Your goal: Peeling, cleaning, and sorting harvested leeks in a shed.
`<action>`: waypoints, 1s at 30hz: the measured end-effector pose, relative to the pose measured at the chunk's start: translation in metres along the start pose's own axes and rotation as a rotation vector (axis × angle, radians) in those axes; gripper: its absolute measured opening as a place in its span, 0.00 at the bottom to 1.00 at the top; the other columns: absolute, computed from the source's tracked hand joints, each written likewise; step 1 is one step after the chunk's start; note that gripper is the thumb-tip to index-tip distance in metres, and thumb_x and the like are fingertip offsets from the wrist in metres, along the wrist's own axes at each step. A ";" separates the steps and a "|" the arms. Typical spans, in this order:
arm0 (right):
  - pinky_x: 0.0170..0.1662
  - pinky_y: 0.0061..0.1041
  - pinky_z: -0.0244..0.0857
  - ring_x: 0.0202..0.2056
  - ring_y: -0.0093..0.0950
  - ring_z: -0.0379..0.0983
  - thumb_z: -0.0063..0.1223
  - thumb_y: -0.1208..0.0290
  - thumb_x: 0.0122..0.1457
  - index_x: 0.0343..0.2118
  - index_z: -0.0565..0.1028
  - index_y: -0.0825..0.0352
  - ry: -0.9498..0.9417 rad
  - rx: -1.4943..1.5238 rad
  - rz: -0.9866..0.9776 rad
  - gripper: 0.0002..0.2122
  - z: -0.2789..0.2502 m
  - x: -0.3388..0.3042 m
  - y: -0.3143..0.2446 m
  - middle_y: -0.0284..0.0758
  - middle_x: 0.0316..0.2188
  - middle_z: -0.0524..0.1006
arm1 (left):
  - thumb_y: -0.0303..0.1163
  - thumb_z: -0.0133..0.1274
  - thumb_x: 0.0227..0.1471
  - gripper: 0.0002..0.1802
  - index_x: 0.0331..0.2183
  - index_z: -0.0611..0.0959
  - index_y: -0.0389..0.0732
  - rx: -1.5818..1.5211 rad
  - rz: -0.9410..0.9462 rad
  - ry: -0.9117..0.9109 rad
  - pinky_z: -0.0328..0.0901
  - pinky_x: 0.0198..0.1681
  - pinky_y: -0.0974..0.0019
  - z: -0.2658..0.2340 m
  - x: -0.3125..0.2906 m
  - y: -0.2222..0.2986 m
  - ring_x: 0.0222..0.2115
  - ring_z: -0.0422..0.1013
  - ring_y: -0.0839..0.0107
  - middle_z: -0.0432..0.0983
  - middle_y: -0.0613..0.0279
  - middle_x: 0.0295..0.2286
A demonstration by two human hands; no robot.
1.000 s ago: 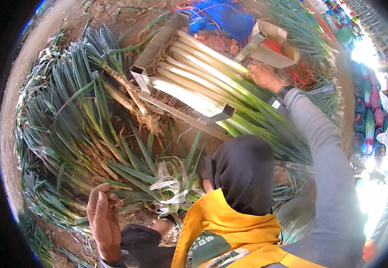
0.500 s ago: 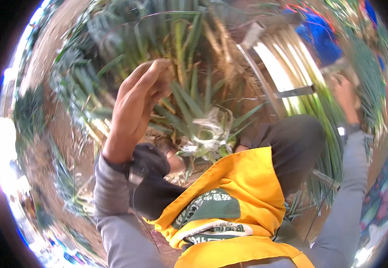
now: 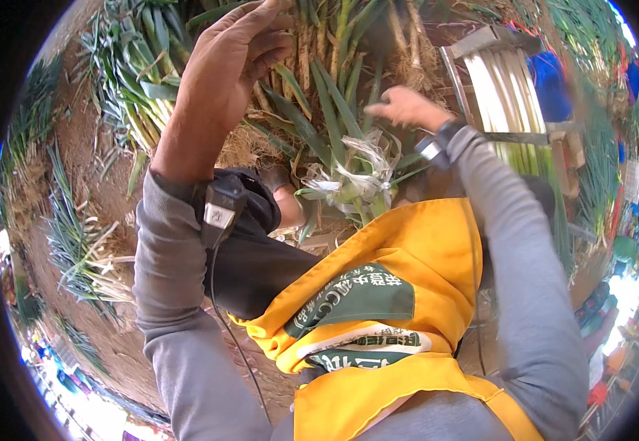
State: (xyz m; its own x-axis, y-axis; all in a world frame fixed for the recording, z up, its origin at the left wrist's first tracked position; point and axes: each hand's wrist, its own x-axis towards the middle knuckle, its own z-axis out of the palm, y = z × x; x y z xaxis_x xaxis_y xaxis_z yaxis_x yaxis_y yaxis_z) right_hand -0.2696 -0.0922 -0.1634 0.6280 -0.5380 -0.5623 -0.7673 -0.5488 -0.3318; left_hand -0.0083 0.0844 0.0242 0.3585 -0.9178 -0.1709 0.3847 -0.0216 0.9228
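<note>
My left hand [image 3: 224,70] reaches over the roots and stalks of the untrimmed green onions [image 3: 304,51] at the top. Its fingers are bent but apart, and I see nothing held in them. My right hand [image 3: 411,108] hovers empty over the green leaves right of that pile, fingers pointing left and slightly blurred. Between my knees lies a clump of pale peeled leaf scraps [image 3: 360,173]. To the right, peeled green onions with long white stems [image 3: 507,88] lie side by side in a wooden and metal rack [image 3: 492,40].
More green onions [image 3: 139,88] are heaped at the upper left. A smaller bunch [image 3: 88,246] lies on the brown soil at left. A blue bundle [image 3: 551,84] sits beyond the rack, with further onion rows [image 3: 598,162] at right. A black cord [image 3: 216,294] hangs from my left wrist device.
My right hand has left the right side of the rack and moved left, over the leaves. My left hand has gone farther up toward the pile. The view has shifted.
</note>
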 end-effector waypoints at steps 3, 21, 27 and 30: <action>0.53 0.44 0.68 0.51 0.50 0.72 0.54 0.44 0.59 0.53 0.69 0.75 0.096 0.168 -0.070 0.33 0.086 0.004 -0.040 0.53 0.51 0.72 | 0.38 0.52 0.65 0.17 0.49 0.82 0.37 0.047 0.031 0.028 0.69 0.44 0.71 -0.019 -0.021 0.008 0.36 0.73 0.77 0.78 0.64 0.40; 0.64 0.40 0.55 0.60 0.51 0.64 0.67 0.34 0.42 0.67 0.49 0.74 0.191 0.629 0.267 0.60 0.184 -0.023 0.011 0.59 0.58 0.66 | 0.38 0.46 0.67 0.20 0.53 0.79 0.36 0.036 0.032 -0.103 0.67 0.44 0.74 0.003 -0.045 0.023 0.37 0.73 0.78 0.78 0.65 0.37; 0.60 0.48 0.57 0.57 0.54 0.64 0.65 0.29 0.38 0.66 0.47 0.79 -0.010 0.198 0.217 0.65 0.227 -0.034 -0.079 0.61 0.57 0.64 | 0.38 0.52 0.65 0.14 0.46 0.80 0.40 0.090 -0.063 0.150 0.68 0.38 0.73 0.023 -0.051 0.036 0.32 0.72 0.78 0.78 0.67 0.31; 0.56 0.49 0.58 0.56 0.53 0.64 0.68 0.37 0.40 0.66 0.50 0.77 0.134 0.123 0.277 0.60 0.241 -0.037 -0.091 0.57 0.55 0.64 | 0.38 0.46 0.68 0.21 0.54 0.77 0.35 0.139 -0.001 -0.082 0.68 0.44 0.74 0.007 -0.037 0.016 0.37 0.73 0.79 0.77 0.66 0.37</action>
State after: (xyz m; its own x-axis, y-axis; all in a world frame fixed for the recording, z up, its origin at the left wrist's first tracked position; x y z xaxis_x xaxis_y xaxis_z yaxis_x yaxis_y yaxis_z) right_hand -0.2541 0.1319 -0.2951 0.3981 -0.7398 -0.5424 -0.9163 -0.2923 -0.2737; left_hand -0.0216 0.1154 0.0477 0.2851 -0.9469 -0.1483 0.2614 -0.0720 0.9625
